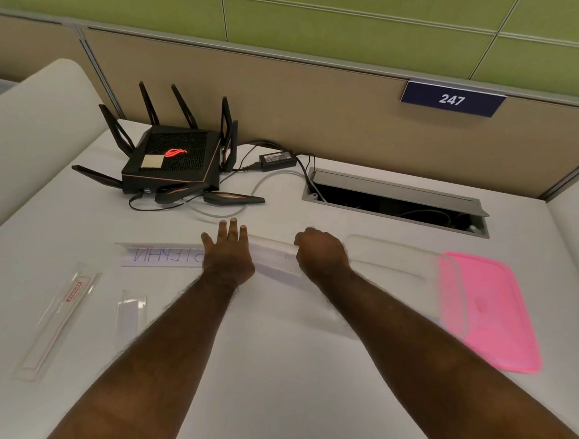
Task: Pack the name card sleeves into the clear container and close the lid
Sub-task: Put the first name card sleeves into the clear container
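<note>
A long clear name card sleeve [161,256] with handwritten letters lies across the white desk. My left hand [229,253] rests flat on it, fingers spread. A second clear sleeve [273,259] runs between the two hands, and my right hand [320,251] is curled around its right end. The clear container [403,273] sits to the right, open, partly behind my right forearm. Its pink lid [493,312] lies flat on the desk beside it. Two more sleeves lie at the left: one with a red label [58,320] and a short one [129,317].
A black router [172,162] with antennas, its power brick [277,160] and cables sit at the back. An open cable hatch [395,202] is sunk into the desk behind the container. A partition wall with a "247" sign [452,99] closes the far side.
</note>
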Action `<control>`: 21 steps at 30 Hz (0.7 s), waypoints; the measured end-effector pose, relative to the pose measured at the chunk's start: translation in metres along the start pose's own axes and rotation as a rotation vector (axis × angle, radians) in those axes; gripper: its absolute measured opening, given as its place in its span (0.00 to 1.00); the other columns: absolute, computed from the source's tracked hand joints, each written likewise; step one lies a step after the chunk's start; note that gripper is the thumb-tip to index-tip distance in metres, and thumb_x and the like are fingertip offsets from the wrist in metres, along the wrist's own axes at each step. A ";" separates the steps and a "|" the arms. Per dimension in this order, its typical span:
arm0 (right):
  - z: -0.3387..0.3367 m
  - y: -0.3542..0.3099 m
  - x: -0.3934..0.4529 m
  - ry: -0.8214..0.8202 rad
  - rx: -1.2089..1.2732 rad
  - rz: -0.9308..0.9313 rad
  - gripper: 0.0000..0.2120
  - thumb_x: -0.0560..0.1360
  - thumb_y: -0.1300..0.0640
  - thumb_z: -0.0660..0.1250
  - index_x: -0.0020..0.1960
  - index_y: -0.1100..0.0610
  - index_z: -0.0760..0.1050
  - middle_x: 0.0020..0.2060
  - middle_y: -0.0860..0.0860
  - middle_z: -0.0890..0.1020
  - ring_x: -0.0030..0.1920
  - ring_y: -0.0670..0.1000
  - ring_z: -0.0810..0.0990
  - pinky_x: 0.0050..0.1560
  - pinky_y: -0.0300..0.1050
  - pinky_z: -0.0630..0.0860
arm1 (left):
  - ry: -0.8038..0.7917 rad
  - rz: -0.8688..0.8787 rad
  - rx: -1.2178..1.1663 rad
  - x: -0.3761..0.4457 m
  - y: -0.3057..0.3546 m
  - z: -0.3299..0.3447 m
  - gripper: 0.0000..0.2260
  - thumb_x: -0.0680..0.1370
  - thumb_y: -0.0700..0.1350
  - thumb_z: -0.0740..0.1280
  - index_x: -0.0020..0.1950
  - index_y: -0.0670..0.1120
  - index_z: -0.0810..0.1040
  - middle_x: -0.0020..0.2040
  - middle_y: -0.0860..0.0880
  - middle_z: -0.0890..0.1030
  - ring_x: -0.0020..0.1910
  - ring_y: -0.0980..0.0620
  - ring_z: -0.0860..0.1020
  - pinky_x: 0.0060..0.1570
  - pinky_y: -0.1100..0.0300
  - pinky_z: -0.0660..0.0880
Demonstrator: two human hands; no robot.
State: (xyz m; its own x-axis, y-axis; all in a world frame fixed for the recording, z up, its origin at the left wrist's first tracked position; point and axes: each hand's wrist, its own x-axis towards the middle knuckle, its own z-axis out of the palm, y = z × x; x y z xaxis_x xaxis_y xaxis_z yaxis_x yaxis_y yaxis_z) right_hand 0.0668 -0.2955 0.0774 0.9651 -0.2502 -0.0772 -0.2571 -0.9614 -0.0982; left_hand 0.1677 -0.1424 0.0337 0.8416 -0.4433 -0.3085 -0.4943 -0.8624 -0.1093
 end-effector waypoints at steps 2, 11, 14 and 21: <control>-0.009 0.004 -0.003 0.046 0.018 -0.004 0.11 0.76 0.62 0.62 0.54 0.57 0.80 0.49 0.55 0.79 0.47 0.59 0.81 0.46 0.47 0.76 | -0.006 -0.003 -0.025 -0.002 0.002 -0.005 0.34 0.77 0.48 0.57 0.80 0.47 0.46 0.80 0.44 0.44 0.79 0.42 0.44 0.73 0.36 0.49; -0.051 0.000 -0.021 0.276 0.110 -0.054 0.13 0.77 0.59 0.61 0.57 0.53 0.82 0.50 0.53 0.80 0.40 0.58 0.82 0.42 0.49 0.80 | 0.306 -0.298 -0.739 -0.031 0.033 -0.050 0.24 0.80 0.58 0.51 0.64 0.45 0.76 0.63 0.41 0.79 0.60 0.39 0.75 0.60 0.46 0.72; -0.067 -0.009 -0.031 0.337 0.079 -0.140 0.11 0.76 0.60 0.64 0.56 0.54 0.81 0.49 0.54 0.80 0.36 0.57 0.82 0.36 0.46 0.79 | 0.173 -0.414 -1.217 -0.039 0.044 -0.072 0.25 0.79 0.61 0.53 0.55 0.43 0.78 0.54 0.42 0.83 0.50 0.42 0.78 0.54 0.49 0.76; -0.076 -0.023 -0.059 0.358 0.048 -0.370 0.16 0.71 0.60 0.74 0.58 0.56 0.78 0.47 0.54 0.83 0.36 0.53 0.82 0.30 0.41 0.72 | -0.113 -0.409 -1.761 -0.060 0.043 -0.094 0.09 0.73 0.42 0.66 0.51 0.43 0.80 0.45 0.45 0.82 0.42 0.49 0.79 0.36 0.57 0.73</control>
State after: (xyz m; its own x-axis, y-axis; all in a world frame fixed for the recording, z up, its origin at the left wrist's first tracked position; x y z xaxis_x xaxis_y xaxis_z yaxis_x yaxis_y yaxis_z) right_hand 0.0192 -0.2669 0.1592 0.9463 0.0737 0.3148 0.1107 -0.9887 -0.1011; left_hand 0.1165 -0.1761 0.1362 0.7834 -0.2075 -0.5858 0.5648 -0.1554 0.8104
